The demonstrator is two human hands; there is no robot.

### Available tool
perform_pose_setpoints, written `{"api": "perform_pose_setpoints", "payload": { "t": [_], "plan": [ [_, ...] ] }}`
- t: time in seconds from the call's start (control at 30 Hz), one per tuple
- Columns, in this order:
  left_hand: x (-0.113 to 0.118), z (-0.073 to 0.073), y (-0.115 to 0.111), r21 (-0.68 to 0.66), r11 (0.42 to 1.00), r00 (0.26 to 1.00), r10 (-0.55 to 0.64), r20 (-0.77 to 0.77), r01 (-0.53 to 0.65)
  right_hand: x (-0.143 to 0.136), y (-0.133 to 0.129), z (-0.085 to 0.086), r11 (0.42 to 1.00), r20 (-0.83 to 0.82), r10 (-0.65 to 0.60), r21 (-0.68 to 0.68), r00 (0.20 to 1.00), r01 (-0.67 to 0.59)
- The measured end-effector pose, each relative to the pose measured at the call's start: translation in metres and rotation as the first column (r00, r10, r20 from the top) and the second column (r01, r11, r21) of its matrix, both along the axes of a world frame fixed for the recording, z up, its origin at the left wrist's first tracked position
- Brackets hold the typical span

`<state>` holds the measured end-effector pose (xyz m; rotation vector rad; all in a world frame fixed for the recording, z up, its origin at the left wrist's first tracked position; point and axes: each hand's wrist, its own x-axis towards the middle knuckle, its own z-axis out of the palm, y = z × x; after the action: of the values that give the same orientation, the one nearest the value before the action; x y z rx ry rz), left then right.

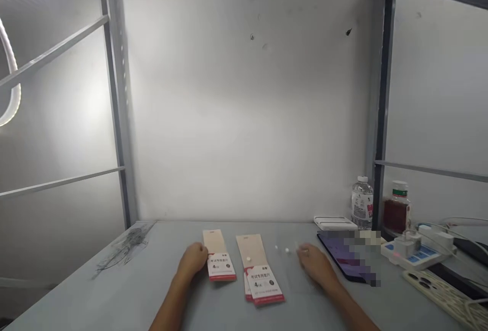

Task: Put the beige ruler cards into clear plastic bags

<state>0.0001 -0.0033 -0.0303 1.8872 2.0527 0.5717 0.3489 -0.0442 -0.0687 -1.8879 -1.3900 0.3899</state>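
Note:
On the grey table, my left hand [193,259] is closed at the left edge of a beige card packet [221,265] with a white and red printed front. Right of it lie more such packets [266,284], overlapping, with a small white round piece [249,259] on the beige part. My right hand [314,264] has its fingers curled in a pinch at what looks like a clear plastic sheet [292,275], hard to make out against the table. Beside its fingertips is another small white piece [287,250], and a smaller one [276,247] lies further left.
A blurred-out tablet or phone [339,257] lies right of my right hand. Behind it are a white box [335,223] and a water bottle [362,204]. Further right are a jar of dark red liquid [396,211], a power strip [415,257], cables and a patterned phone [446,295].

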Motion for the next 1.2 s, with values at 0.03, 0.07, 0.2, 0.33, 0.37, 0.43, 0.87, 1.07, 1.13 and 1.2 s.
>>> {"api": "perform_pose_setpoints", "payload": {
  "t": [0.03, 0.07, 0.2, 0.33, 0.37, 0.43, 0.87, 1.07, 1.13, 1.2],
  "plan": [
    [-0.006, 0.001, 0.0, -0.015, 1.0, 1.0, 0.02, -0.024, -0.021, 0.004, 0.0, 0.0, 0.998, 0.145, -0.046, -0.025, 0.988, 0.05],
    [-0.009, 0.002, 0.0, -0.022, 0.999, 0.998, 0.039, -0.049, -0.04, 0.006, -0.001, 0.0, 0.995, 0.259, -0.066, -0.051, 0.964, 0.082],
    [0.001, 0.009, -0.009, 0.112, 0.989, 0.979, 0.114, -0.168, -0.096, 0.001, -0.007, 0.003, 0.991, 0.442, -0.076, -0.064, 0.894, 0.116],
    [0.044, 0.014, -0.026, 0.177, 0.981, 0.972, -0.04, -0.23, 0.083, -0.012, -0.013, 0.009, 0.993, 0.571, -0.118, 0.069, 0.813, 0.096],
    [0.056, 0.014, -0.031, 0.124, 0.986, 0.967, -0.08, -0.242, 0.113, -0.016, -0.013, 0.01, 0.991, 0.573, -0.114, 0.123, 0.811, 0.053],
    [0.078, 0.012, -0.04, 0.035, 0.987, 0.957, -0.141, -0.253, 0.154, -0.023, -0.014, 0.013, 0.969, 0.553, -0.067, 0.234, 0.831, -0.077],
    [0.11, 0.012, -0.051, 0.072, 0.953, 0.899, -0.251, -0.358, 0.294, -0.087, -0.021, 0.024, 0.872, 0.292, 0.269, 0.33, 0.918, -0.361],
    [0.11, 0.007, -0.054, 0.148, 0.94, 0.916, -0.251, -0.313, 0.308, -0.094, -0.019, 0.026, 0.939, -0.114, 0.256, 0.265, 0.96, -0.219],
    [0.111, 0.007, -0.055, 0.176, 0.921, 0.911, -0.286, -0.299, 0.347, -0.097, -0.014, 0.023, 0.905, -0.25, 0.394, 0.274, 0.885, -0.325],
    [0.112, 0.008, -0.057, 0.172, 0.904, 0.897, -0.335, -0.287, 0.393, -0.099, -0.009, 0.018, 0.876, -0.347, 0.471, 0.292, 0.811, -0.384]
  ]
}}
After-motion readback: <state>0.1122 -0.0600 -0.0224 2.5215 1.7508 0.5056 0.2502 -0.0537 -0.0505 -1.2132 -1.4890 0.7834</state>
